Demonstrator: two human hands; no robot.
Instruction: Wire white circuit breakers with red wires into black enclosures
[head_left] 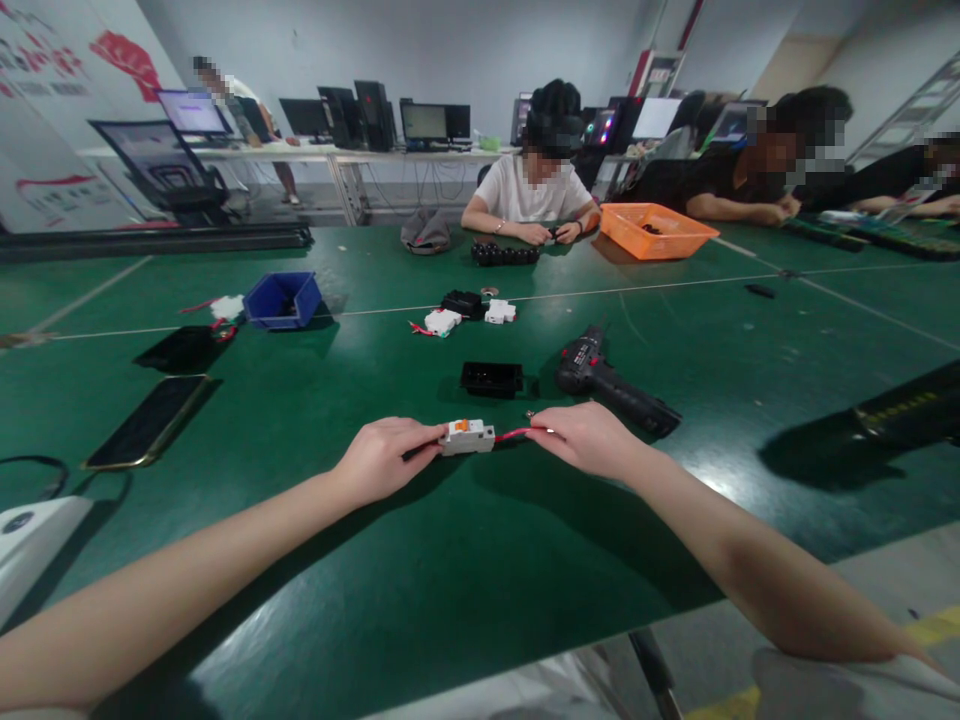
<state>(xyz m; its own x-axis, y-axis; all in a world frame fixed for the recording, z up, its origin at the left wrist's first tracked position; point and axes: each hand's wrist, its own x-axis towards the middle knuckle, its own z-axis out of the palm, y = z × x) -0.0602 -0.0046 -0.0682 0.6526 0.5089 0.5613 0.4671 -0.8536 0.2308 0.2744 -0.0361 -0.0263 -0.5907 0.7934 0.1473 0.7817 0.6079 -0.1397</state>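
My left hand (386,457) is closed on the left end of a white circuit breaker (468,437) with an orange toggle, low over the green table. A red wire (511,434) runs out of the breaker's right end. Its far part is pinched in the fingers of my right hand (589,437), where a small metal tip shows. Just beyond the breaker stands an open black box (491,378). To the right of that box lies a black power drill (611,382). Farther back, two more white breakers (442,321) lie beside a black part (462,303).
On the left are a phone (150,420), a blue bin (283,302) and a black pouch-like thing (178,348). An orange basket (656,232) stands at the far side near a seated person (536,195). A dark cylinder (911,408) lies at the right.
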